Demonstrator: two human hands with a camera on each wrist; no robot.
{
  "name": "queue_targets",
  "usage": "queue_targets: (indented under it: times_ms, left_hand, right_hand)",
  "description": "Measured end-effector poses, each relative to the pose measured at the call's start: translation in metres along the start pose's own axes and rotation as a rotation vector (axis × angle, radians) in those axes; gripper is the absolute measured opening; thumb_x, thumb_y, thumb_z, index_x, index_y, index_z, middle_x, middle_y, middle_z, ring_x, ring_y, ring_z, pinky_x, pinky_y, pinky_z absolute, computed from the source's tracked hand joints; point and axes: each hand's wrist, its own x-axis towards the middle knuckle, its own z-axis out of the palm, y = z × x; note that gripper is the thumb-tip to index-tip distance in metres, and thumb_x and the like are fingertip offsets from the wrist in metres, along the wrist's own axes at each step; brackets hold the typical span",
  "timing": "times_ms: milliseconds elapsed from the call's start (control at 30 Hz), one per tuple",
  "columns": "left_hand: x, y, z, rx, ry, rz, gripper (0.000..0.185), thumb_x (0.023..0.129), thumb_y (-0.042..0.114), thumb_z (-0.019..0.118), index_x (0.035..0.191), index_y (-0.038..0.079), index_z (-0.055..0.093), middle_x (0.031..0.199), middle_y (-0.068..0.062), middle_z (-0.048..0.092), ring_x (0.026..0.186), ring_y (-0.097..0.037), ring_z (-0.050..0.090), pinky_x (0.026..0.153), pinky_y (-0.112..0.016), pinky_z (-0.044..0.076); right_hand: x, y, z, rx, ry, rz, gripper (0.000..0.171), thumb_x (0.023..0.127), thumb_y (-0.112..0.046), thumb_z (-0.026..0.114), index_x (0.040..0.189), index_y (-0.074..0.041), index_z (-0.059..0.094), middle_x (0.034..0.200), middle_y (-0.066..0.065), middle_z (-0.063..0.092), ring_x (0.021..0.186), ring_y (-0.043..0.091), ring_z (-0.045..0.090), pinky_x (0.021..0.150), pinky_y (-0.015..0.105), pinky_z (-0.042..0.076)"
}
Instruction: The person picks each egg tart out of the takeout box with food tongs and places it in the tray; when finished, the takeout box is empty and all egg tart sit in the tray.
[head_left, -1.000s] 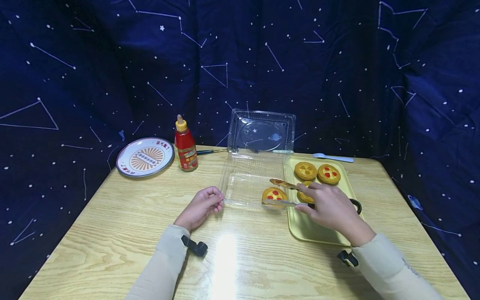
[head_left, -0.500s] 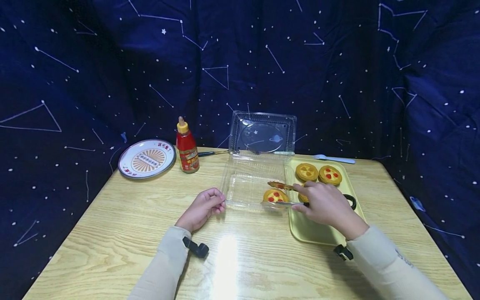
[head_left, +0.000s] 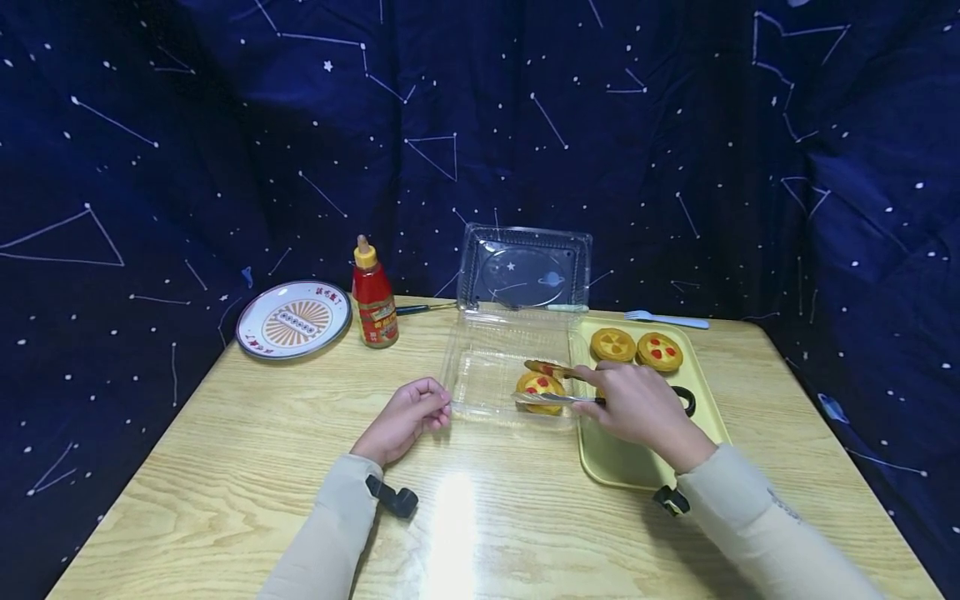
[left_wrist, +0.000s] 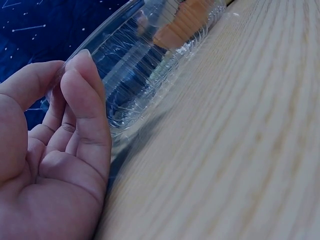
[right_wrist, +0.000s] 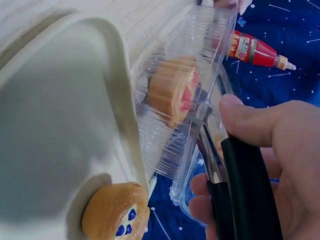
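Note:
My left hand (head_left: 405, 417) pinches the near left rim of a clear plastic clamshell box (head_left: 487, 379), whose lid (head_left: 525, 267) stands raised at the back. In the left wrist view, thumb and fingertips meet on that rim. My right hand (head_left: 641, 404) grips metal tongs (right_wrist: 250, 190) by their black handles. The tong arms lie on either side of a round tart with red pieces (head_left: 542, 385), inside the box at its right end. From the right wrist, this tart (right_wrist: 172, 90) shows through the clear wall; whether the tongs touch it I cannot tell.
Right of the box, a yellow tray (head_left: 622, 467) bears several tarts, one with blue pieces (right_wrist: 117, 212) mostly hidden by my right hand. A blue fork (head_left: 667, 320) lies behind it. A red sauce bottle (head_left: 375, 304) and a tilted plate (head_left: 294, 319) stand at left.
My right hand and the tongs have moved left. The red-topped tart has shifted a little left inside the box. My left hand keeps its hold on the rim.

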Motion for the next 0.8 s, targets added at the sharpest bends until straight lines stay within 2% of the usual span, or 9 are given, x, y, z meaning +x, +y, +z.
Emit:
queue_targets:
  times_ms: [200, 267, 533, 633, 800]
  left_hand:
    - [0.0008, 0.0002, -0.0002, -0.001, -0.007, -0.002, 0.008, 0.1, 0.007, 0.055, 0.095, 0.001, 0.055, 0.084, -0.007, 0.062, 0.072, -0.013, 0.062, 0.062, -0.02, 0.051]
    - [0.0006, 0.0009, 0.0003, -0.005, 0.0, -0.003, 0.008, 0.1, 0.007, 0.056, 0.095, 0.001, 0.055, 0.084, -0.007, 0.061, 0.072, -0.013, 0.061, 0.062, -0.02, 0.05]
    - [-0.0001, 0.0028, 0.0021, -0.01, 0.015, -0.013, 0.007, 0.1, 0.006, 0.056, 0.095, 0.001, 0.055, 0.084, -0.007, 0.061, 0.072, -0.013, 0.061, 0.062, -0.02, 0.05]
    - [-0.0002, 0.0026, 0.002, -0.008, 0.015, -0.016, 0.007, 0.1, 0.006, 0.056, 0.095, 0.001, 0.054, 0.084, -0.007, 0.061, 0.072, -0.013, 0.061, 0.063, -0.02, 0.05]
    - [0.0, 0.0029, 0.0016, -0.008, 0.012, -0.015, 0.008, 0.099, 0.007, 0.057, 0.096, 0.0, 0.055, 0.084, -0.008, 0.061, 0.072, -0.014, 0.061, 0.062, -0.02, 0.051]
  right_hand:
    - [-0.0024, 0.003, -0.0029, 0.017, -0.035, 0.05, 0.064, 0.082, -0.049, 0.077, 0.132, -0.012, 0.064, 0.116, 0.019, 0.067, 0.082, 0.032, 0.067, 0.066, 0.049, 0.054]
    - [-0.0033, 0.0042, -0.0033, 0.013, -0.05, 0.051, 0.066, 0.081, -0.05, 0.077, 0.133, -0.011, 0.063, 0.117, 0.018, 0.066, 0.084, 0.033, 0.067, 0.066, 0.049, 0.054]
    - [-0.0007, 0.0034, 0.0019, -0.052, -0.071, 0.013, 0.069, 0.08, -0.053, 0.077, 0.133, -0.011, 0.063, 0.101, 0.01, 0.067, 0.07, 0.025, 0.061, 0.054, 0.04, 0.048]
    - [0.0012, 0.0017, 0.0025, -0.056, -0.071, 0.026, 0.068, 0.08, -0.053, 0.077, 0.132, -0.011, 0.063, 0.105, 0.013, 0.067, 0.073, 0.027, 0.062, 0.056, 0.042, 0.049]
    - [0.0035, -0.0007, 0.0012, -0.052, -0.073, 0.036, 0.064, 0.08, -0.05, 0.078, 0.13, -0.012, 0.065, 0.096, 0.009, 0.066, 0.071, 0.026, 0.062, 0.056, 0.043, 0.049]
